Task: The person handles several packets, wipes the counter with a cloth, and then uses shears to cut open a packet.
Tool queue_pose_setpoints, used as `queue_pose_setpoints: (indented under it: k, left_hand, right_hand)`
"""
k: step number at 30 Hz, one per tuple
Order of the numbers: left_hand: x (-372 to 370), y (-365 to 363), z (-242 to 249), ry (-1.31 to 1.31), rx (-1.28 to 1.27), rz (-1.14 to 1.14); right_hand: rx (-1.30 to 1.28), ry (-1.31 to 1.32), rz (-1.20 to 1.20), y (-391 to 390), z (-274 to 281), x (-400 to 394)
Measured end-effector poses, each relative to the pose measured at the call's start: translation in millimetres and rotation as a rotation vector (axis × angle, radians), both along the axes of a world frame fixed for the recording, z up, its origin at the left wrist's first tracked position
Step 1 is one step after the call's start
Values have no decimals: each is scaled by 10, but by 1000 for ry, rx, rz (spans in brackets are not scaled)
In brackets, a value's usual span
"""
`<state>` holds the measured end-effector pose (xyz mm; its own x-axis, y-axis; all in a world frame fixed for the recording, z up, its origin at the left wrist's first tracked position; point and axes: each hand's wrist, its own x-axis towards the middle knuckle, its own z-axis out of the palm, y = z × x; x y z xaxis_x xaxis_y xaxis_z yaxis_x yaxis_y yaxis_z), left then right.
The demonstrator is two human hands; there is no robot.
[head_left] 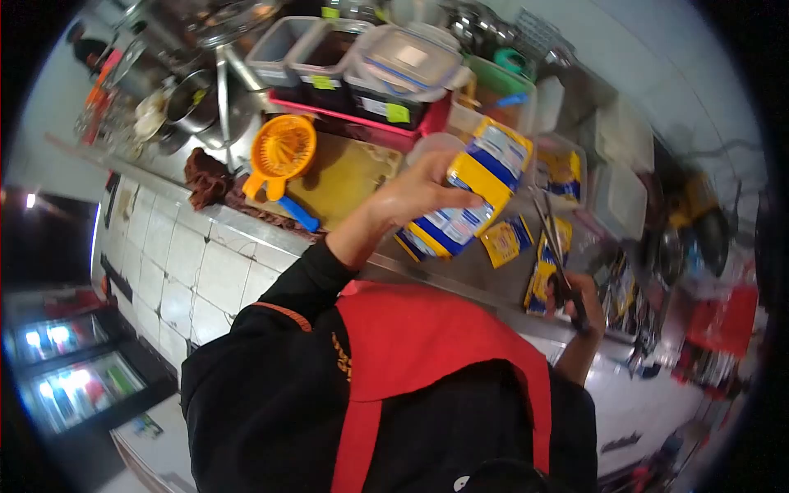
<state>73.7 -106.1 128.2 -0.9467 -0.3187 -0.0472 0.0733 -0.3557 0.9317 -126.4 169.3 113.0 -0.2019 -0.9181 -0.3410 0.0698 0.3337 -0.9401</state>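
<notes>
- At the far left, a brown cloth (205, 177) lies beside the orange juicer (283, 148); little room there.
- The juicer overlaps the cutting board (353, 177), and a blue handle (297, 214) points toward the counter's front edge, where a sleeve could catch it.
- The left hand (423, 193) is closed round a yellow-and-blue bundle (472, 197), raised and tilted above the counter (485, 283).
- The step in hand looks like readying the bundle beside the scissors; any cut would call for a steady grip, with fingers clear of the blades.
- Below the bundle, a small packet (503, 241) lies near the front edge; the strip of bare metal beside it gives modest room.
- Behind, a clear tub (561, 143) holds similar packets; its rim limits movement that way.
- The right hand (579, 304) grasps the scissors (549, 234), blades pointing away from the body, over more packets.
- Farther right, crowded utensils (620, 292) leave the right hand little sideways room.
</notes>
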Motion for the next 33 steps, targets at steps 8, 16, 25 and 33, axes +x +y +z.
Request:
queue_pose_setpoints:
  k: [8, 16, 25, 33]
  left_hand:
    - [-63, -41, -12, -69, -71, -91]
    - [-131, 10, 10, -107, -165, -174]
    - [-198, 105, 17, -103, -154, -216]
    - [-229, 138, -15, -75, -124, -231]
  right_hand:
    - [55, -35, 108, -133, 19, 20]
    - [100, 7, 163, -365, 75, -12]
    - [102, 21, 184, -420, 57, -38]
    - [35, -22, 83, -395, -5, 36]
